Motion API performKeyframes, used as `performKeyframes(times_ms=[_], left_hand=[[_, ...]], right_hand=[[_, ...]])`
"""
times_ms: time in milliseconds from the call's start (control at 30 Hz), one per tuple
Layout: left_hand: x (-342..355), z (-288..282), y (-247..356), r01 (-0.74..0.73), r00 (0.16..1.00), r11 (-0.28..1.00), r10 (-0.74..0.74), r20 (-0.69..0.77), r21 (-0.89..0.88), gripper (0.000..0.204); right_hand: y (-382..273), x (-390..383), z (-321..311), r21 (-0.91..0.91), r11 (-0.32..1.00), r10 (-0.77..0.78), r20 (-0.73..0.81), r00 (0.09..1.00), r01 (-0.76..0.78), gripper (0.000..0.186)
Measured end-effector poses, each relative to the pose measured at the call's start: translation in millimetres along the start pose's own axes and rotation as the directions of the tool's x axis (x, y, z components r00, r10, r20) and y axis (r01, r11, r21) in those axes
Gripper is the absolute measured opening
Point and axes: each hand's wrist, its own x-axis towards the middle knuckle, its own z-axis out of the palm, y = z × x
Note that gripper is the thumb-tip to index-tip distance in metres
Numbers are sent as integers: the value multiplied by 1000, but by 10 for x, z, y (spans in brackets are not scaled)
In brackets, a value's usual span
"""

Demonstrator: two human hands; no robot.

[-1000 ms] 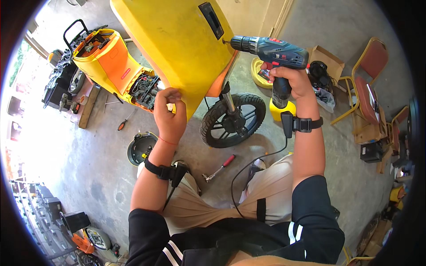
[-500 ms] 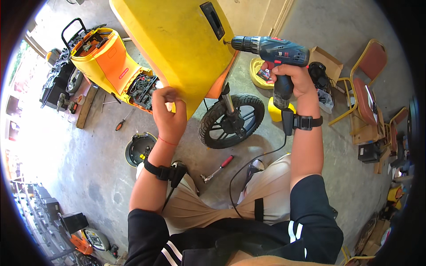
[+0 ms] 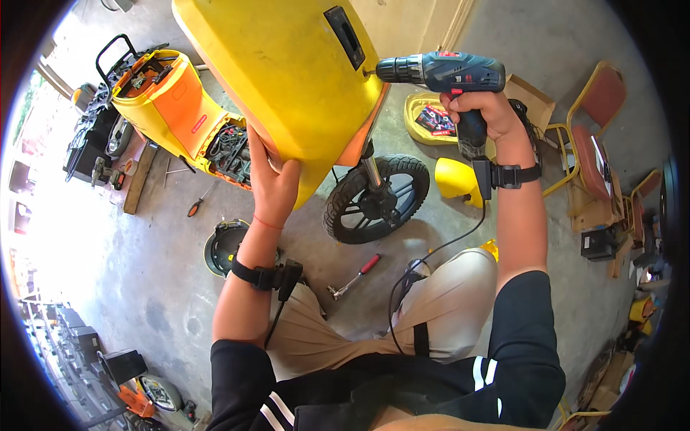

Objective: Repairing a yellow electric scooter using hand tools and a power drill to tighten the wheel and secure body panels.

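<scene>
In my right hand (image 3: 489,118) is a dark blue cordless drill (image 3: 460,72), fingers wrapped round its grip. It lies nearly level, its chuck pointing left, the bit's tip at the right edge of a large yellow body panel (image 3: 287,79), just below a dark slot. Whether the tip touches a screw there is too small to tell. My left hand (image 3: 273,179) holds the panel's lower left edge, its fingers stretched along the side and partly hidden. Under the panel stands a black-tyred wheel (image 3: 377,197) with a fork.
A ratchet wrench (image 3: 356,276) lies between my feet; a screwdriver (image 3: 198,203) is farther left. Beside my left forearm sits an upturned helmet (image 3: 224,248). A yellow and orange scooter body (image 3: 169,104) stands far left. Right are a yellow tub (image 3: 417,129), a yellow part (image 3: 454,179) and chairs (image 3: 593,158).
My left hand has gone from bent fingers at the panel's lower edge to straighter fingers along its side. The drill's rear has come down a little; my right forearm has shifted right.
</scene>
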Motion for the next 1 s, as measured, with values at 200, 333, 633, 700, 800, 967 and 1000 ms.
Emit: performKeyframes(times_ms=[200,333,633,700,800,967,1000], left_hand=[[13,5,33,10,999,998,-8,-31,55,89],[-7,7,34,53,998,993,-50,-34,103,88],[11,3,60,4,1000,998,-3,-14,69,86],[9,-4,74,7,1000,997,-6,-12,72,86],[1,-12,93,39,999,998,-39,4,44,86],[11,-30,81,-10,1000,1000,10,-6,21,88],[11,-38,73,-8,1000,999,8,-1,36,87]], right_hand=[[-16,-14,32,84,994,69,-15,998,-67,29],[-32,-32,69,92,992,89,-41,995,-85,29],[36,-71,140,286,954,107,-49,993,-89,39],[38,-72,134,277,956,119,-64,991,-97,40],[22,-81,134,229,968,126,-74,989,-106,36],[-47,-112,165,-25,1000,-8,-98,995,5,33],[-73,-112,162,-101,995,-31,-81,996,22,33]])
